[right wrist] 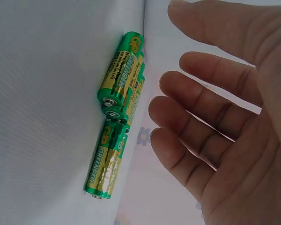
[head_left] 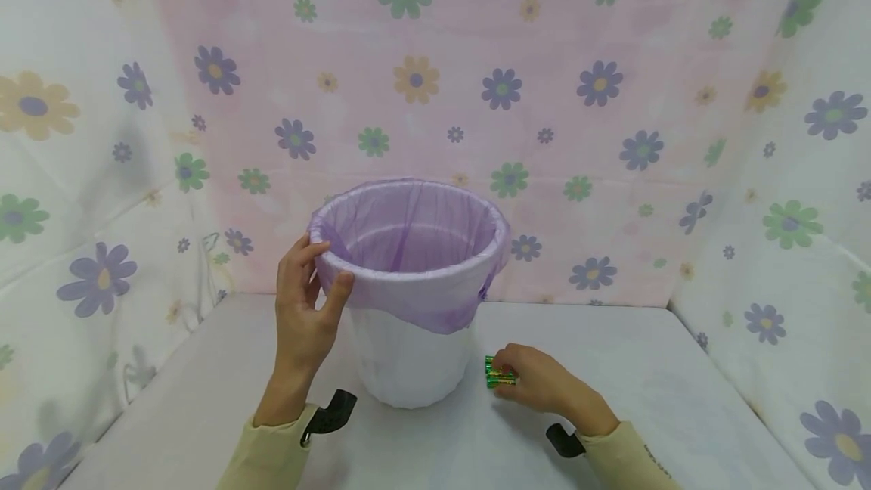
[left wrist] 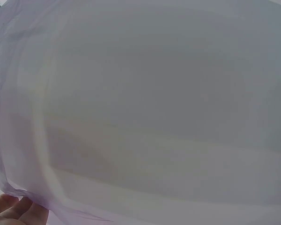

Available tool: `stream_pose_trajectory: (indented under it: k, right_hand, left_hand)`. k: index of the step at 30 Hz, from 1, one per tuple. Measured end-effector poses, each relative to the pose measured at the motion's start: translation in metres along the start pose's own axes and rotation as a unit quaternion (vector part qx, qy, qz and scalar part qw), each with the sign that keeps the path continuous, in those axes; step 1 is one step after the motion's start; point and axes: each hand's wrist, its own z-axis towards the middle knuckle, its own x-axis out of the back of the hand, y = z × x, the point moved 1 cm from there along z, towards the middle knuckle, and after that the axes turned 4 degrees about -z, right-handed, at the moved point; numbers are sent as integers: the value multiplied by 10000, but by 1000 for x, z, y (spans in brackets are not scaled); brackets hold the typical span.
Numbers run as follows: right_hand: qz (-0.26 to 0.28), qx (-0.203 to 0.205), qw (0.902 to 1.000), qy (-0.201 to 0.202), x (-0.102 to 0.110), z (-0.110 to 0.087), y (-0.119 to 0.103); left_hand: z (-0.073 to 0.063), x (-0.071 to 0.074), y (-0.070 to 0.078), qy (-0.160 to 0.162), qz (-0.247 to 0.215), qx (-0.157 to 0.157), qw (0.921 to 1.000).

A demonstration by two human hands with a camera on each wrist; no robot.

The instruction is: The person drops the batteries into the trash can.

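A white trash can (head_left: 411, 361) stands upright, lined with a thin purple bag (head_left: 435, 308) folded over its rim. My left hand (head_left: 304, 312) holds the can at its left side, fingers at the rim and thumb against the bag below it. In the left wrist view the white can wall (left wrist: 154, 103) fills most of the picture, with a few fingers (left wrist: 18, 211) at the bag's edge. My right hand (head_left: 537, 380) is over a group of green and gold batteries (head_left: 500, 380). The right wrist view shows its fingers bent and apart from the batteries (right wrist: 119, 70), palm bare.
The batteries lie right of the can on a white table (head_left: 612, 369). Flower-patterned cloth walls (head_left: 578, 36) enclose the table at the back and both sides. A black wrist mount (head_left: 333, 410) sits on each sleeve.
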Motion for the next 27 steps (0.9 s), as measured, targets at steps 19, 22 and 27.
stream_pose_trajectory:
  k: [19,22,27]
  right_hand:
    - [-165,51,9997,-186,-12,1,3]
    - [-136,40,9997,-212,-12,1,2]
    - [242,30,9990,-367,-14,3,1]
  left_hand:
    - [-1,1,-1,14,28,43,10000]
    - [-1,1,-4,12,74,40,10000]
    - [-1,5,-25,43,128,43,9999]
